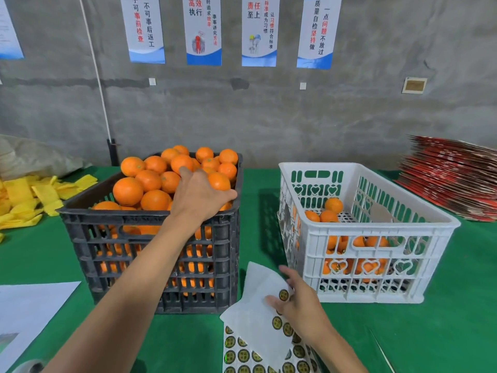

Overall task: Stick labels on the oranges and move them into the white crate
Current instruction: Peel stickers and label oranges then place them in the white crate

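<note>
A black crate (150,254), heaped with unlabelled oranges (128,191), stands left of centre on the green table. My left hand (199,196) reaches over its near rim and curls over an orange in the pile; only a sliver of that orange shows under the thumb. The white crate (376,228) at right holds several oranges (333,205). In front, between the crates, lies a label sheet (252,321) with round black-and-gold labels, its white backing curled up. My right hand (301,302) rests on the sheet and pinches one label (283,294) between thumb and fingers.
Yellow foam nets (29,195) are piled at the far left. A stack of red flat cartons (451,179) sits at the far right. White paper (35,305) lies at the near left. A thin stick (382,351) lies near right. A concrete wall stands behind.
</note>
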{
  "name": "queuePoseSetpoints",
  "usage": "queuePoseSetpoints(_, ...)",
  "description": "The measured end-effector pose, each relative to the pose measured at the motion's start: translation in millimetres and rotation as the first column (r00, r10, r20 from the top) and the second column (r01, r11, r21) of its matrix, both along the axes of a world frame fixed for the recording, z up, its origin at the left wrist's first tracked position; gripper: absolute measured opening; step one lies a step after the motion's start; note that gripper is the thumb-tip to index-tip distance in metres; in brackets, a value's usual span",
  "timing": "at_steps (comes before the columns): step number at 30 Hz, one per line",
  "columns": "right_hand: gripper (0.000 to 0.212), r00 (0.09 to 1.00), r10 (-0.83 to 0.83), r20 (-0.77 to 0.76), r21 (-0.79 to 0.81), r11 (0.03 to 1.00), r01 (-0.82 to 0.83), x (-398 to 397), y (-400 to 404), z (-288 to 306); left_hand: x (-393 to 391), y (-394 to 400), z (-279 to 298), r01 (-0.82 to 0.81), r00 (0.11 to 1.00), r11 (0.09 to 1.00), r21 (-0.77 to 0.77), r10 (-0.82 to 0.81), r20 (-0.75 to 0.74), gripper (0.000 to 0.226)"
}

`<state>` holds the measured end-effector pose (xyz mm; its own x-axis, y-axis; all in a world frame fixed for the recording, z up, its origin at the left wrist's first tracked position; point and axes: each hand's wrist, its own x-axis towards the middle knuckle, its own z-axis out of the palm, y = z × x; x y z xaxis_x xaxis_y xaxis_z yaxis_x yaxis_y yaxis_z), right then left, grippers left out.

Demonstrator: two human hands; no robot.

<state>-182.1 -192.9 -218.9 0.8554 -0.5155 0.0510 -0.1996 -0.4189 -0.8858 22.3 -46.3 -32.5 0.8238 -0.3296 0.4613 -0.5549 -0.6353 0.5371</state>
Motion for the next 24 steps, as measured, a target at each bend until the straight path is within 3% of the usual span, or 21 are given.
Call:
queuePoseSetpoints(2,0.071,1.0,-0.006,0.023,-0.128,0.992,0.009,10,-1,1,-2,1,1,-0.005,1.0,1.0,0.02,0.005,-0.022,0.059)
queuePoseSetpoints(4,0.058,0.996,-0.017,0.091,-0.289,0.956,0.043,17,-3,-1,-4,2,2,-0.006,0.999,0.999,0.043,0.008,-0.037,0.058)
queuePoseSetpoints(6,0.039,0.983,-0.037,0.181,-0.337,0.937,0.097,18,-3,-4,-4,2,2,-0.001,0.999,0.999,0.046,0.003,-0.039,0.057)
queuePoseSetpoints(10,0.03,0.924,-0.152,0.352,-0.179,0.958,0.226,27,2,-2,-1,0,0,0.006,0.999,0.999,0.032,-0.004,-0.037,0.054)
queuePoseSetpoints(14,0.017,0.76,-0.337,0.555,0.111,0.936,0.334,36,15,12,1,-1,-2,-0.008,1.0,1.0,0.014,0.008,-0.023,0.054)
queuePoseSetpoints(16,0.01,0.692,-0.414,0.592,0.254,0.91,0.327,35,22,14,2,-2,-3,-0.01,1.0,1.0,0.008,0.01,-0.017,0.055)
queuePoseSetpoints(18,0.018,0.663,-0.442,0.604,0.288,0.897,0.335,35,28,13,3,-2,-4,-0.011,1.0,1.0,0.008,0.011,-0.012,0.054)
queuePoseSetpoints(21,0.035,0.667,-0.421,0.614,0.262,0.907,0.331,37,34,6,5,-2,-6,-0.013,1.0,1.0,0.005,0.013,-0.003,0.053)
queuePoseSetpoints(24,0.047,0.832,-0.3,0.466,0.082,0.951,0.297,40,28,-7,5,-2,-6,-0.014,1.0,1.0,0.0,0.014,-0.013,0.053)
